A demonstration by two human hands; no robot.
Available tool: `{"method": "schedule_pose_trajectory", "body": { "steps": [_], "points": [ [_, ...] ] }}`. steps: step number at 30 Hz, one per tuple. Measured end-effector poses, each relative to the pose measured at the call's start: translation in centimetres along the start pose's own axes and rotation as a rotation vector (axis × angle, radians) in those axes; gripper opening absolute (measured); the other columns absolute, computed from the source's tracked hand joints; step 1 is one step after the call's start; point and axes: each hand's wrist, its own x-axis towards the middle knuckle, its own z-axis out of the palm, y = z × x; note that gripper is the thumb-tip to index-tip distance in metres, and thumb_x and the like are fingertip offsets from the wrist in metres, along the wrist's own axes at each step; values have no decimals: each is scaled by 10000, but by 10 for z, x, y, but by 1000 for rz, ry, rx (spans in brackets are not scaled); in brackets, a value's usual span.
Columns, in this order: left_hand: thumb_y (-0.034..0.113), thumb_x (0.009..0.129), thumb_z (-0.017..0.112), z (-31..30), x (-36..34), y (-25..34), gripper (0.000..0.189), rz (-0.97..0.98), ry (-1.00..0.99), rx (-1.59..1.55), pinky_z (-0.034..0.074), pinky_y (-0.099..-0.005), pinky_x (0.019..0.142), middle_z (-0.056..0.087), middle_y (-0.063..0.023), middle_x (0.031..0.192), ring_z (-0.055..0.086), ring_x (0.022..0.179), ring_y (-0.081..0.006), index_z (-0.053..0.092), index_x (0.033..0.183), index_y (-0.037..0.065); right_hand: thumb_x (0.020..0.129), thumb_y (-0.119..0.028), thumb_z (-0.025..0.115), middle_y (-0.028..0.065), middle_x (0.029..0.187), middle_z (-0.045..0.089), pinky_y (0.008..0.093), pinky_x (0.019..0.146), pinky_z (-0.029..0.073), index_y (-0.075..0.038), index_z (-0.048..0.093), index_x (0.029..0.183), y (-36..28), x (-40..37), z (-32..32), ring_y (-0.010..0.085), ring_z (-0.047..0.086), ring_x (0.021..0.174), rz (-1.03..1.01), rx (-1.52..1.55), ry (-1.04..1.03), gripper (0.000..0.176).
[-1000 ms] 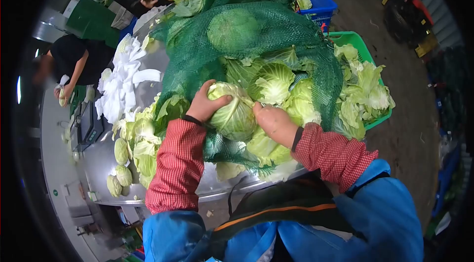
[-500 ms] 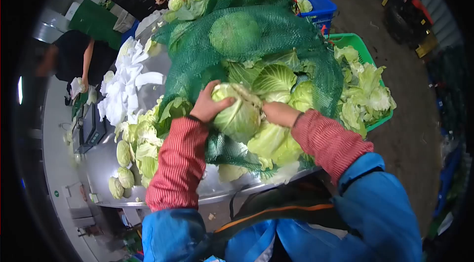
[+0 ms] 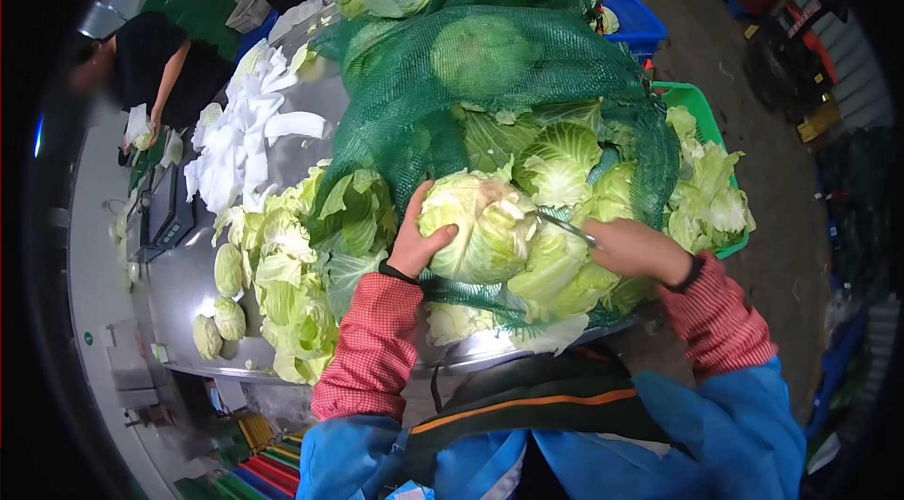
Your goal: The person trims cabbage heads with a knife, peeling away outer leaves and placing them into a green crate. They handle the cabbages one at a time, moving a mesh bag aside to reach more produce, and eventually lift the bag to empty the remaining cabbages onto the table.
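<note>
One cabbage [image 3: 476,241] at front of surface [image 3: 179,302], over green mesh bag [image 3: 391,137]; left hand [image 3: 417,241] curled round its left side, thumb on the front; right hand [image 3: 636,250] clenched on knife [image 3: 568,228], blade tip at the cabbage's right side; loose leaves [image 3: 556,279] just right of it and behind; leaf pile [image 3: 292,274] left of the bag, three small heads [image 3: 229,318] beside that; white material [image 3: 240,142] farther back; green crate [image 3: 695,104] with leaves, right side.
</note>
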Motion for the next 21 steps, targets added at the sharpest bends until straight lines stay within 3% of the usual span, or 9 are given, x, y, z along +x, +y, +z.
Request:
{"method": "schedule_pose_trajectory", "body": {
  "steps": [2, 5, 7, 9, 12, 15, 17, 20, 21],
  "points": [
    [124, 760, 767, 3, 5, 5, 886, -14, -6, -2, 416, -329, 1022, 526, -150, 1319, 531, 1182, -218, 271, 1489, 31, 835, -186, 626, 218, 797, 620, 463, 633, 467, -25, 509, 1037, -10, -42, -24, 411, 627, 785, -8, 139, -51, 284],
    [132, 756, 774, 12, 9, 12, 896, -46, -3, 86, 433, -330, 1005, 534, -163, 1310, 542, 1171, -223, 267, 1485, 11, 807, -252, 707, 196, 746, 598, 441, 605, 459, -31, 510, 1036, -39, -59, -20, 385, 639, 767, 72, 137, 354, 374],
    [155, 746, 787, 19, 17, 22, 909, -80, 5, 133, 439, -332, 999, 537, -175, 1305, 545, 1170, -230, 272, 1479, -1, 851, -315, 680, 204, 795, 615, 430, 535, 482, -30, 528, 1076, -42, -21, 8, 371, 632, 639, -66, 163, 608, 393],
    [184, 728, 804, 23, 22, 22, 931, -59, 14, 207, 447, -330, 989, 540, -185, 1296, 551, 1165, -233, 281, 1474, -10, 835, -310, 699, 166, 858, 608, 374, 498, 504, -53, 541, 1142, -38, 28, 44, 298, 650, 613, -178, -118, 870, 430],
    [243, 701, 824, 27, 26, 16, 969, -22, 16, 267, 441, -346, 997, 530, -209, 1293, 546, 1170, -261, 291, 1468, -16, 811, -307, 713, 142, 883, 589, 336, 482, 519, -65, 536, 1205, -51, 58, 49, 245, 654, 603, -100, -318, 839, 495],
    [298, 683, 831, 28, 30, 8, 1006, 33, 43, 432, 420, -374, 1020, 503, -239, 1302, 517, 1197, -307, 288, 1468, -20, 795, -297, 711, 122, 831, 568, 343, 482, 517, -67, 539, 1206, -49, 70, 35, 235, 651, 598, -199, -334, 929, 501],
    [347, 669, 828, 25, 27, 4, 1048, 16, 61, 490, 379, -409, 1058, 461, -282, 1317, 460, 1238, -371, 270, 1469, -38, 794, -279, 706, 116, 822, 576, 332, 477, 509, -70, 554, 1144, -49, 71, 34, 237, 649, 591, -181, -337, 914, 435],
    [262, 692, 824, 43, 15, 25, 1057, 166, 66, 842, 399, -383, 1042, 494, -236, 1299, 503, 1202, -317, 200, 1493, -30, 799, -267, 689, 112, 804, 591, 340, 508, 510, -76, 565, 1052, -48, 87, 31, 251, 652, 617, -156, -313, 909, 340],
    [318, 663, 828, 47, 12, 23, 1096, 191, 84, 814, 362, -410, 1071, 459, -274, 1298, 458, 1225, -371, 204, 1493, -30, 803, -266, 681, 111, 798, 597, 346, 526, 513, -78, 566, 1021, -48, 97, 29, 258, 654, 631, -147, -294, 917, 310]
  ]
}}
